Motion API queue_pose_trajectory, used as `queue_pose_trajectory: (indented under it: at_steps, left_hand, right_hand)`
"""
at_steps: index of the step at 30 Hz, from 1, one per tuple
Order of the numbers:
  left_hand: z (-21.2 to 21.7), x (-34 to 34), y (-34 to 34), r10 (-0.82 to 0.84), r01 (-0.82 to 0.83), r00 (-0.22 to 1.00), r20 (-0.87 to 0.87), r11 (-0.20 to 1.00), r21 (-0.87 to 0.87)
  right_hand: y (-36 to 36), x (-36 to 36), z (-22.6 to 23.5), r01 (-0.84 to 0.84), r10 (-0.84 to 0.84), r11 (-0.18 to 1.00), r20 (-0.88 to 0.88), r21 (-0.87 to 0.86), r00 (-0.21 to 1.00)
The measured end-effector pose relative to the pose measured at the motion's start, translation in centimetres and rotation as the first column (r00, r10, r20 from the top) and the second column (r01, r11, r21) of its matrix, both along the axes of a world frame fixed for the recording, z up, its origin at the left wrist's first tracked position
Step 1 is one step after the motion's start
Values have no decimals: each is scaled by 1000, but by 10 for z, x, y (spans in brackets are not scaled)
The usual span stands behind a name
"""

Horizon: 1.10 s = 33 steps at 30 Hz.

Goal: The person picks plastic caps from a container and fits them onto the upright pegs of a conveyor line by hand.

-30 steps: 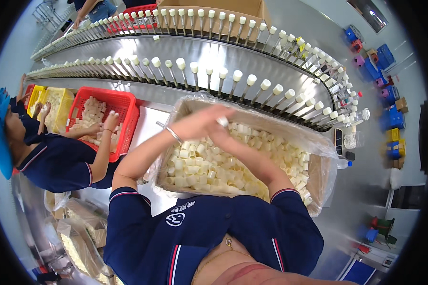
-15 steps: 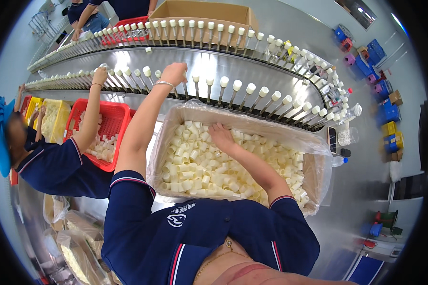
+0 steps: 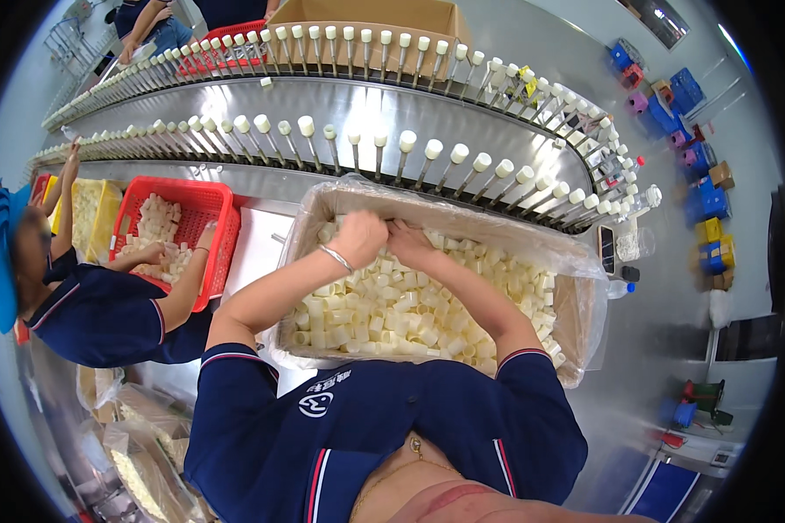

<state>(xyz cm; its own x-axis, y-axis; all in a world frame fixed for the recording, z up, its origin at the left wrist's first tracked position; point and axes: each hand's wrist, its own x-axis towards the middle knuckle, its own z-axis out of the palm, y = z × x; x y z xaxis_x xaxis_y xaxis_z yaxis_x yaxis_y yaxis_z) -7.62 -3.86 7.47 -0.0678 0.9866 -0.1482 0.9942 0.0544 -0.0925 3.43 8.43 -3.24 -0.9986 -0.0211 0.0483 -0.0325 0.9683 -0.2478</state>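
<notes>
My left hand [image 3: 362,237], with a bracelet at its wrist, is over the far left part of a plastic-lined carton [image 3: 578,327]. Its fingers look curled, and slight blur hides what they may hold. Close beside it, fingertips nearly meeting, my right hand [image 3: 409,245] is bent with its fingers drawn together; whatever is in them is hidden. Below both hands lie many loose, cream-white short cylindrical caps [image 3: 401,305]. Beyond the carton runs a row of upright metal pins [image 3: 402,166], most topped with a white cap [image 3: 407,139].
To my left a co-worker in a blue cap [image 3: 0,253] reaches into a red basket [image 3: 227,222] of white pieces. A yellow crate [image 3: 109,218] stands farther left. The pin line curves round at right, near a phone [image 3: 607,248] and a bottle [image 3: 621,288]. An open carton [image 3: 384,13] is behind.
My left hand has come back from the pin row to the carton, beside my right hand. The co-worker's near arm has dropped from the pins to the red basket.
</notes>
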Motion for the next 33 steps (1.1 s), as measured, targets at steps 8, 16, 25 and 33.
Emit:
queue_pose_trajectory:
  at_steps: [8, 16, 25, 33]
  left_hand:
    - [-101, -16, -3, -93, 103, 993, 80, 984, -144]
    - [-48, -2, 1, -75, 105, 992, 100, 936, -337]
    - [4, -39, 9, -161, -220, 477, 864, 930, 294]
    - [42, -83, 43, -62, -434, 470, 881, 852, 291]
  right_hand:
    - [-4, 9, 27, 169, -161, 986, 264, -6, 951]
    - [13, 6, 111, -32, -180, 227, -74, -973, 981]
    - [74, -61, 143, 306, -519, 797, -332, -521, 787]
    - [114, -54, 137, 418, -414, 895, -61, 158, 908]
